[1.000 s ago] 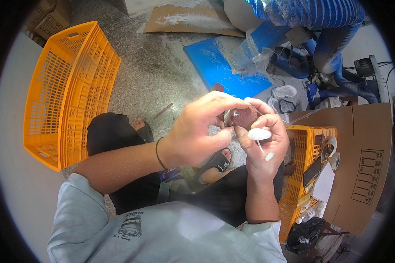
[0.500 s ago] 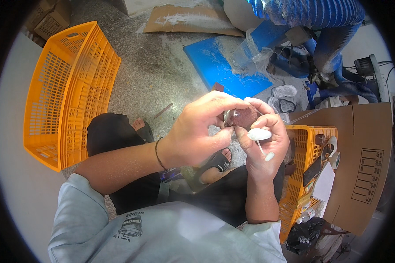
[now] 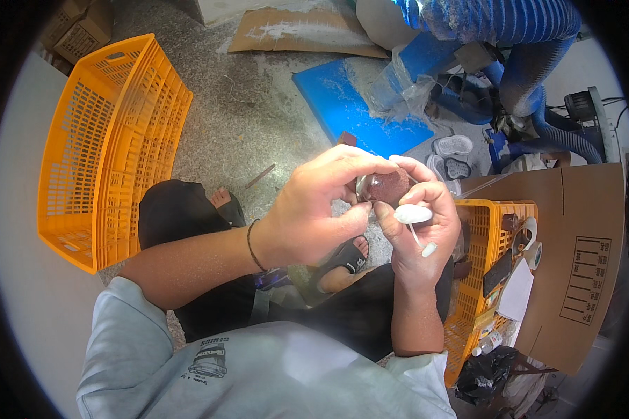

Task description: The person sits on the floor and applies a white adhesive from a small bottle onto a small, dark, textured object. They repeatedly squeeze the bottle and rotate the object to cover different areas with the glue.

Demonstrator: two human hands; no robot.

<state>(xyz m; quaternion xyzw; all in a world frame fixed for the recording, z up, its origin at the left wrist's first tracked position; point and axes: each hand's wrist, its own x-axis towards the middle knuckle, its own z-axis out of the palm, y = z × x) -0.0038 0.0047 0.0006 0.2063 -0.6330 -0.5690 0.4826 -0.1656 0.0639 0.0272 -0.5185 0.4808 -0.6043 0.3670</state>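
My left hand (image 3: 328, 199) is closed, thumb and fingertips pinching a small, shiny rounded piece (image 3: 362, 186) whose kind I cannot make out. Against it lies a curled, reddish-brown piece of sandpaper (image 3: 388, 186), gripped by the fingertips of my right hand (image 3: 426, 220). Also at the right hand, by the thumb and palm, is a white oval piece (image 3: 413, 214) with a thin stem leading to a smaller white tip. Pale dust coats my hands and forearms. Where the rounded piece meets the sandpaper, fingers partly hide both.
Stacked orange crates (image 3: 112, 153) stand at left. Another orange crate (image 3: 476, 258) at right carries tape rolls, paper and a bottle (image 3: 487, 343), beside a cardboard sheet (image 3: 573, 265). Farther off are a dusty blue board (image 3: 335, 101), a blue hose (image 3: 496, 21) and shoe soles (image 3: 453, 145).
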